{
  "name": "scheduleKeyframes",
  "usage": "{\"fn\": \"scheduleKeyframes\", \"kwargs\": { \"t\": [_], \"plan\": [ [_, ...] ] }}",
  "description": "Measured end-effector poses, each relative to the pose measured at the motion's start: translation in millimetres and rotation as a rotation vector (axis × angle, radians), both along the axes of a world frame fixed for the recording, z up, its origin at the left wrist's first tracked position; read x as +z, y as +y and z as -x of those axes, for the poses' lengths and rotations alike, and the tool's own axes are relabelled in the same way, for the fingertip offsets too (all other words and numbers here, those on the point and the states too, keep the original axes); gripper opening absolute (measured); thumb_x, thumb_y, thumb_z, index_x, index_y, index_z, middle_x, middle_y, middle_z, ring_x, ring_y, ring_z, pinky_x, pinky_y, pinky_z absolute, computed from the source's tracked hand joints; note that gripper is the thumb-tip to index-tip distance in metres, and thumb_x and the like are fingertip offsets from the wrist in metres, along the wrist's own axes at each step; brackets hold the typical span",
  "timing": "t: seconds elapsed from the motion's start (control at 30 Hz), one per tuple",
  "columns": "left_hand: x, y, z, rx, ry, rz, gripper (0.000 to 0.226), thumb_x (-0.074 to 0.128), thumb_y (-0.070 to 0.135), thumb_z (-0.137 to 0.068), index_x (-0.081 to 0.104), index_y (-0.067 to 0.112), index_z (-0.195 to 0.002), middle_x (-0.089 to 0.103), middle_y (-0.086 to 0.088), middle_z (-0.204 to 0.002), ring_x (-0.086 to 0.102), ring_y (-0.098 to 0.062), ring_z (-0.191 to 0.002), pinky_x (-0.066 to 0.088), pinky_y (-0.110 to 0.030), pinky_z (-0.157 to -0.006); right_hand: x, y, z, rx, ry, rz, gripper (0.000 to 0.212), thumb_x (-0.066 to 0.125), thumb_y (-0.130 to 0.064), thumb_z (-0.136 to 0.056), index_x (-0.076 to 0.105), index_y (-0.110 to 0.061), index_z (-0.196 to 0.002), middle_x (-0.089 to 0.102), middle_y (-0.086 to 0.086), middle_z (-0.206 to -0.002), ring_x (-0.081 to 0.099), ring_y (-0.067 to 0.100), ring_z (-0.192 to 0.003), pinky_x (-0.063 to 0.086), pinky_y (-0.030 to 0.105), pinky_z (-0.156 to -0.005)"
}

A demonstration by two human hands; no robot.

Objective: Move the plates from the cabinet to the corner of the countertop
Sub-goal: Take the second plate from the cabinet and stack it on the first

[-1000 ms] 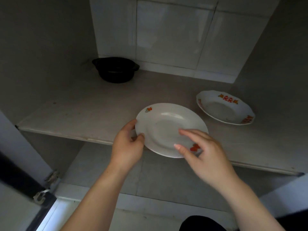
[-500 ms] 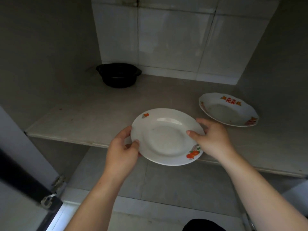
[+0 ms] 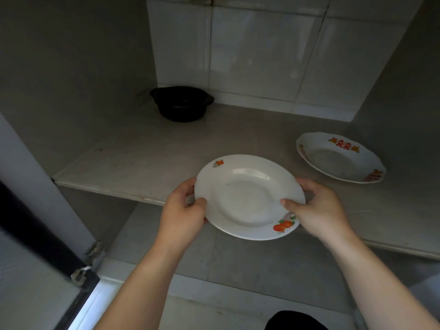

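Gripping opposite rims of the white fruit-print plate (image 3: 247, 198), the left hand (image 3: 182, 216) and the newly joined right hand (image 3: 320, 210) (fingers pinching its edge) hold it at the shelf (image 3: 133, 167) lip, ready to carry, while the second plate (image 3: 340, 157) waits.

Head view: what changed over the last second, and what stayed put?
The right hand moved from resting on top of the plate to gripping its right rim; both hands drew it further out past the shelf edge. The left hand kept its grip. The second plate and black pot stayed put.
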State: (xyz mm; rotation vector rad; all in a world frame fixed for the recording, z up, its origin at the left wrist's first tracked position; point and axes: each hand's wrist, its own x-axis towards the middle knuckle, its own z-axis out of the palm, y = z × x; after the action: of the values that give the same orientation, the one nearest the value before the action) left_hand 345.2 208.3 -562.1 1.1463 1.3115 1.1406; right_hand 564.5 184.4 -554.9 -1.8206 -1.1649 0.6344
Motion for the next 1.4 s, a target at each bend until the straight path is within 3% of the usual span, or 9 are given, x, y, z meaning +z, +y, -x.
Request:
{"fn": "scheduleKeyframes", "kwargs": {
  "t": [0.23, 0.47, 0.6, 0.67, 0.83, 0.97, 1.13, 1.3, 1.4],
  "plan": [
    [4, -12, 27, 0.096, 0.158, -0.010, 0.040, 0.058, 0.004, -0.075, 0.059, 0.011, -0.114, 0.066, 0.008, -0.092, 0.066, -0.021, -0.074, 0.057, -0.049, -0.078, 3, -4, 23, 0.066, 0.069, -0.007, 0.048, 0.075, -0.007, -0.072, 0.059, -0.028, -0.113, 0.068, -0.002, -0.107, 0.067, 0.023, -0.094, 0.053, 0.043, -0.089],
    [18, -39, 76, 0.179, 0.281, -0.010, 0.039, 0.061, -0.002, -0.078, 0.061, 0.019, -0.111, 0.067, 0.004, -0.100, 0.068, -0.030, -0.079, 0.057, -0.050, -0.076, 15, -7, 65, 0.223, 0.123, -0.023, 0.048, 0.072, -0.002, -0.075, 0.055, -0.035, -0.107, 0.062, -0.023, -0.085, 0.068, 0.014, -0.079, 0.054, 0.033, -0.078],
    [26, -60, 106, 0.246, 0.342, 0.001, 0.039, 0.061, -0.003, -0.076, 0.062, 0.033, -0.090, 0.067, 0.018, -0.086, 0.067, -0.018, -0.074, 0.056, -0.037, -0.071, 19, -11, 93, 0.331, 0.173, 0.017, 0.050, 0.072, -0.004, -0.076, 0.055, -0.031, -0.114, 0.066, -0.011, -0.094, 0.067, 0.013, -0.083, 0.052, 0.023, -0.065],
    [29, -71, 122, 0.295, 0.380, 0.030, 0.038, 0.061, -0.002, -0.075, 0.063, 0.029, -0.096, 0.067, 0.016, -0.086, 0.067, -0.017, -0.078, 0.055, -0.036, -0.070, 20, -12, 109, 0.378, 0.174, 0.040, 0.050, 0.073, -0.007, -0.076, 0.055, -0.032, -0.115, 0.067, -0.008, -0.098, 0.067, 0.014, -0.086, 0.050, 0.017, -0.060],
    [36, -106, 156, 0.430, 0.404, 0.114, 0.044, 0.062, -0.004, -0.075, 0.056, 0.039, -0.085, 0.062, 0.017, -0.084, 0.064, -0.008, -0.075, 0.055, -0.035, -0.073, 15, -19, 150, 0.493, 0.189, 0.101, 0.054, 0.074, -0.006, -0.075, 0.055, -0.028, -0.121, 0.066, -0.014, -0.092, 0.069, 0.015, -0.084, 0.055, 0.033, -0.074],
    [37, -137, 176, 0.495, 0.452, 0.188, 0.041, 0.065, -0.001, -0.074, 0.061, 0.017, -0.110, 0.064, 0.009, -0.091, 0.066, -0.016, -0.078, 0.056, -0.041, -0.077, 13, -27, 173, 0.614, 0.184, 0.138, 0.053, 0.073, -0.006, -0.076, 0.055, -0.025, -0.122, 0.065, -0.014, -0.089, 0.067, 0.008, -0.079, 0.053, 0.027, -0.065],
    [38, -180, 187, 0.557, 0.560, 0.284, 0.043, 0.068, 0.007, -0.077, 0.058, 0.018, -0.118, 0.061, 0.008, -0.098, 0.061, -0.004, -0.074, 0.049, -0.017, -0.065, 6, -44, 195, 0.738, 0.163, 0.174, 0.057, 0.072, -0.001, -0.076, 0.054, -0.021, -0.126, 0.069, -0.010, -0.094, 0.068, 0.008, -0.074, 0.054, 0.029, -0.067],
    [36, -216, 189, 0.665, 0.494, 0.369, 0.049, 0.069, 0.008, -0.075, 0.056, 0.017, -0.122, 0.063, 0.004, -0.106, 0.067, -0.015, -0.084, 0.057, -0.039, -0.076, 9, -59, 214, 0.839, 0.118, 0.185, 0.059, 0.074, -0.006, -0.074, 0.053, -0.026, -0.126, 0.063, -0.016, -0.078, 0.070, 0.021, -0.073, 0.058, 0.043, -0.072],
    [40, -242, 185, 0.746, 0.498, 0.377, 0.050, 0.069, 0.010, -0.074, 0.056, 0.020, -0.122, 0.065, 0.004, -0.109, 0.068, -0.016, -0.084, 0.057, -0.042, -0.079, 9, -72, 224, 0.902, 0.129, 0.170, 0.057, 0.073, -0.004, -0.073, 0.055, -0.025, -0.123, 0.069, 0.000, -0.083, 0.070, 0.030, -0.075, 0.057, 0.047, -0.072]
  ]
}}
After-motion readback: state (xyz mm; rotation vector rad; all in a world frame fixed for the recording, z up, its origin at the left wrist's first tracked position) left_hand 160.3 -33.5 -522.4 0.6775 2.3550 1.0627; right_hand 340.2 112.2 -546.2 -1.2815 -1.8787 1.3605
